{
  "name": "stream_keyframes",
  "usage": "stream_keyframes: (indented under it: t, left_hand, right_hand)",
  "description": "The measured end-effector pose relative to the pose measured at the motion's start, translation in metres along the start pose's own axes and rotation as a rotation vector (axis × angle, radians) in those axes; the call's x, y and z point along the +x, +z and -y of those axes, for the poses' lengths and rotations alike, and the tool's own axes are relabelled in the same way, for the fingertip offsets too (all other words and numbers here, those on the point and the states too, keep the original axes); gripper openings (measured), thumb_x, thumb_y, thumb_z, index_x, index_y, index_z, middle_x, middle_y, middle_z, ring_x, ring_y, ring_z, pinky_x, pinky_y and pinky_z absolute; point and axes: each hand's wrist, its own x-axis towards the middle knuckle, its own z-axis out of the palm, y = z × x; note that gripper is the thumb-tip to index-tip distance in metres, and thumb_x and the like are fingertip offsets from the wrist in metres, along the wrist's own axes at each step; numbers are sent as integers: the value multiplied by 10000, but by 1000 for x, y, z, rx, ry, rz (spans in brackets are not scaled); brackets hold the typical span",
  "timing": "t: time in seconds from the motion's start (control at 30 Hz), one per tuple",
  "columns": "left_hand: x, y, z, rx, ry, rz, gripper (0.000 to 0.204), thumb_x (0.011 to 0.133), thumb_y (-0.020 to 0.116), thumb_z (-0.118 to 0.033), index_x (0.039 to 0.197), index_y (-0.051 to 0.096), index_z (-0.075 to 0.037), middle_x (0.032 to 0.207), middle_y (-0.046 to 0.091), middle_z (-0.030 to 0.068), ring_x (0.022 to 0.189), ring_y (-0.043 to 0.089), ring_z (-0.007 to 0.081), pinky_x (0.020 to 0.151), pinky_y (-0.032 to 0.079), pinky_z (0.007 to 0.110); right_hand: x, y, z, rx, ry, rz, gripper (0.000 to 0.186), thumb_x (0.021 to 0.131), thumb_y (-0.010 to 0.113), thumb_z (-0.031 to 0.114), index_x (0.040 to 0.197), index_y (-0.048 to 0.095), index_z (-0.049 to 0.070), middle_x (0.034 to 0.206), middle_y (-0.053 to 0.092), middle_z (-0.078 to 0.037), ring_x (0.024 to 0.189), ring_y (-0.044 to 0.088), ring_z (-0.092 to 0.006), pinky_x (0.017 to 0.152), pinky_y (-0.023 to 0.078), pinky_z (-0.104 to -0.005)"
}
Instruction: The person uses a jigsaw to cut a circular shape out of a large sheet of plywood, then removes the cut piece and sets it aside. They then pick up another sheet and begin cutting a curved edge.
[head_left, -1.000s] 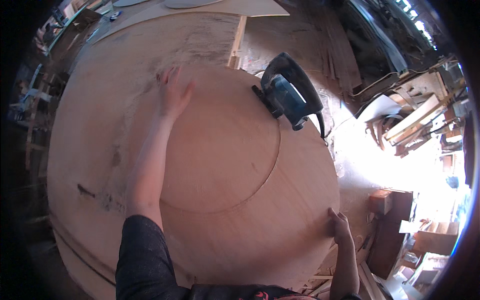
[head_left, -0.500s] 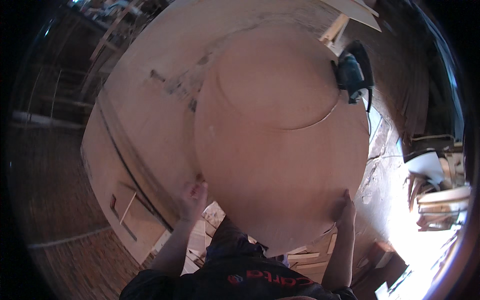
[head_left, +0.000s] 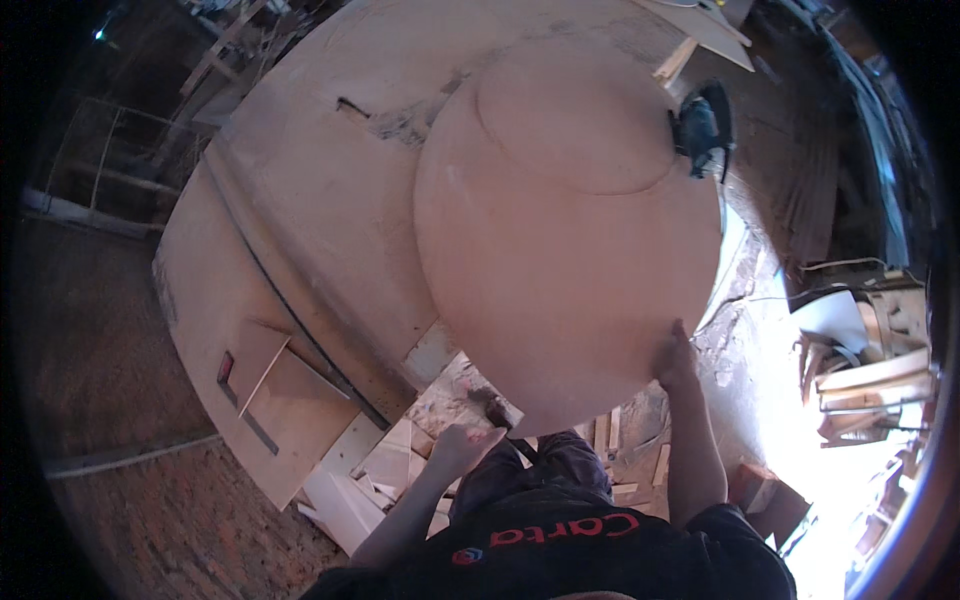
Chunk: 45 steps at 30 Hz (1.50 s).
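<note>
A large round wooden board (head_left: 560,290) lies on the broad wooden worktop (head_left: 310,210), its near part reaching past the worktop's edge towards me. Over its far part lies a smaller round wooden piece (head_left: 575,120). My right hand (head_left: 680,360) grips the right rim of the large board, fingers partly hidden behind it. Just left of the board's near end is my left hand (head_left: 468,448), its fingers curled and thumb towards the rim; what they close on, if anything, is hidden. A small dark object (head_left: 494,408) shows beyond that hand.
A dark corded power tool (head_left: 703,130) sits at the board's far right rim. On the worktop's near left are a thin dark strip (head_left: 285,305) and flat wood pieces (head_left: 265,365). Offcuts (head_left: 385,470) lie below, and more wood (head_left: 875,375) is piled at right.
My left hand has left the board's left rim and come nearer me and rightward, by its near end. The right hand stays at the right rim. My view has shifted.
</note>
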Motion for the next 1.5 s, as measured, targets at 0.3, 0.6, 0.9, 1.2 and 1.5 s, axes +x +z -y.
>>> stream_keyframes:
  t: [0.3,0.6,0.9,1.2,1.5]
  left_hand:
    - [-26,-54,25,77,20,-157,509,848,684,-478,771,689,25,585,593,166,556,606,263,565,461,395]
    - [74,-134,-69,-215,70,-733,430,840,748,-329,1061,675,33,938,690,178,840,659,238,773,513,363]
    - [310,-154,-200,487,145,-807,829,840,665,-560,1475,382,-109,1573,199,211,1449,175,406,1125,191,620]
    - [446,-173,-231,483,173,-675,778,915,520,-613,1519,318,-166,1604,128,183,1480,103,369,1166,125,563]
    - [439,-157,-249,620,49,-777,664,968,473,-542,1490,381,-142,1586,201,196,1474,145,368,1186,136,469]
  right_hand:
    - [-41,116,-47,71,81,-179,562,921,614,487,1272,532,57,1209,608,-137,1066,630,-305,843,547,-505]
    - [-54,127,-34,-63,334,4,500,967,545,463,1284,524,77,1171,624,-99,1034,624,-275,848,517,-467]
    - [-18,87,-20,-186,728,384,477,978,552,426,1272,537,51,1148,652,-118,1082,621,-265,880,520,-406]
    - [20,70,-14,-428,851,849,493,888,647,437,1188,638,46,1121,678,-159,1007,663,-263,853,522,-396]
    - [86,27,162,-1338,487,787,304,823,660,301,988,719,53,880,698,-120,805,657,-217,727,515,-365]
